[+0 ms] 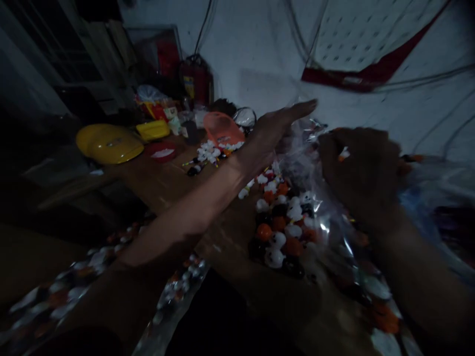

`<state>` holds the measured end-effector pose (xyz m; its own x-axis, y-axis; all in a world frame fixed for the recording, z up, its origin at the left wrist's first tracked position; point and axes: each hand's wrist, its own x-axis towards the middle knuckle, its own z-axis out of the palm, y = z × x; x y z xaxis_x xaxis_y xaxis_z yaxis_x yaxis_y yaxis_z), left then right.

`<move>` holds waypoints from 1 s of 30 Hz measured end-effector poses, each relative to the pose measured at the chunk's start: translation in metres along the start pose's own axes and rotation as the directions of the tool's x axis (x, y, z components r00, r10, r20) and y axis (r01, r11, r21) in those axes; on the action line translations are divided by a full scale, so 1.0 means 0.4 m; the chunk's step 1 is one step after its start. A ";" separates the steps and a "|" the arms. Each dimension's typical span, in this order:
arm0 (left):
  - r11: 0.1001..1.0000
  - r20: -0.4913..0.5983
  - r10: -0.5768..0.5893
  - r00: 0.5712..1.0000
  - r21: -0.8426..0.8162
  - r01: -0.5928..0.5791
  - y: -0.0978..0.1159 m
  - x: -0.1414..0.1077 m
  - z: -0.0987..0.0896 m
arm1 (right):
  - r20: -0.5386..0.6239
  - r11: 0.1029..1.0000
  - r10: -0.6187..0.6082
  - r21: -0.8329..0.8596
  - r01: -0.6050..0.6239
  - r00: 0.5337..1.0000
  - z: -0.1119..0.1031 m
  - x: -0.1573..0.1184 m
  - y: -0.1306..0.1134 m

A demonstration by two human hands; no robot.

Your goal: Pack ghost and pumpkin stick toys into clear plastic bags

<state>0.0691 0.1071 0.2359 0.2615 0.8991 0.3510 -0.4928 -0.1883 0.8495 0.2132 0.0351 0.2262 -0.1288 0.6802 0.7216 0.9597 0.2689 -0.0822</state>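
Note:
My left hand (272, 131) reaches across the table with one finger stretched out to the right. It is at the mouth of a clear plastic bag (309, 168); its lower fingers are partly hidden and dim. On the bag's other side my right hand (361, 173) is curled closed, and a small white-and-orange figure (344, 154) shows between its fingers. Beneath the hands lies a pile of small glossy figures (276, 237) in white, orange and black, some seen through the film. The picture is dark and somewhat blurred.
Behind my left arm are a pink-orange basket (222, 129), a red dish (162, 153), a yellow box (153, 130) and a yellow cap (109, 143). More bagged figures (181, 282) lie low at left. A wall (260, 44) closes off the back.

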 end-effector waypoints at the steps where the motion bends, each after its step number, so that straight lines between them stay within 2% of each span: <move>1: 0.999 -0.034 0.032 0.999 -0.030 -0.033 0.004 0.010 -0.011 | -0.033 0.998 -0.017 -0.065 0.014 0.999 0.015 0.002 0.013; 3: 0.995 -0.141 0.080 0.987 -0.048 -0.088 0.009 0.028 -0.025 | -0.055 0.977 -0.036 -0.210 0.024 0.998 0.041 0.005 0.036; 5: 0.996 -0.180 0.093 0.979 0.017 -0.091 0.007 0.040 -0.027 | -0.013 0.974 -0.042 -0.224 0.038 0.999 0.058 0.008 0.049; 8: 0.989 -0.121 0.067 0.990 0.137 -0.050 -0.003 0.045 -0.019 | 0.119 0.993 0.018 -0.121 -0.003 0.993 0.060 0.006 0.062; 12: 0.990 -0.106 0.007 0.994 0.142 0.008 -0.022 0.038 -0.024 | 0.208 0.969 0.189 0.120 -0.217 0.960 0.054 -0.008 0.094; 15: 0.993 -0.101 -0.045 0.994 0.102 0.056 -0.039 0.026 -0.024 | 0.179 0.884 0.242 0.365 -0.292 0.954 0.069 -0.017 0.102; 17: 0.995 -0.078 -0.057 0.995 0.078 0.063 -0.043 0.019 -0.005 | 0.179 0.835 0.260 0.453 -0.314 0.949 0.084 -0.013 0.087; 19: 0.996 -0.038 -0.061 0.997 0.064 0.063 -0.033 0.018 0.022 | 0.197 0.828 0.217 0.482 -0.287 0.956 0.092 0.000 0.066; 21: 0.997 0.013 -0.067 0.998 0.043 0.066 -0.005 0.027 0.045 | 0.157 0.850 0.183 0.470 -0.236 0.970 0.090 0.019 0.057; 23: 1.000 0.056 -0.026 0.998 -0.001 0.026 0.032 0.037 0.049 | 0.086 0.871 0.200 0.441 -0.217 0.976 0.080 0.035 0.071; 24: 0.999 0.066 0.035 0.997 -0.031 -0.033 0.048 0.039 0.044 | 0.054 0.879 0.219 0.423 -0.221 0.974 0.073 0.040 0.087; 26: 0.991 -0.010 0.114 0.993 0.078 -0.112 0.065 0.026 0.030 | 0.018 0.893 0.246 0.385 -0.233 0.969 0.058 0.044 0.123; 27: 0.978 -0.038 0.097 0.995 0.189 -0.088 0.064 0.011 0.025 | 0.003 0.903 0.253 0.359 -0.237 0.968 0.051 0.043 0.140; 28: 0.952 -0.029 0.063 0.998 0.301 -0.051 0.057 -0.009 0.023 | -0.012 0.914 0.258 0.329 -0.240 0.966 0.047 0.040 0.153; 30: 0.889 0.076 -0.055 0.996 0.458 0.014 0.028 -0.055 0.031 | -0.038 0.931 0.271 0.265 -0.251 0.962 0.045 0.035 0.166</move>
<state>0.0681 0.0804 0.2424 0.3506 0.8754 0.3327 -0.0544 -0.3356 0.9404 0.2705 0.0749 0.2184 0.1451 0.7012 0.6980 0.8597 0.2598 -0.4398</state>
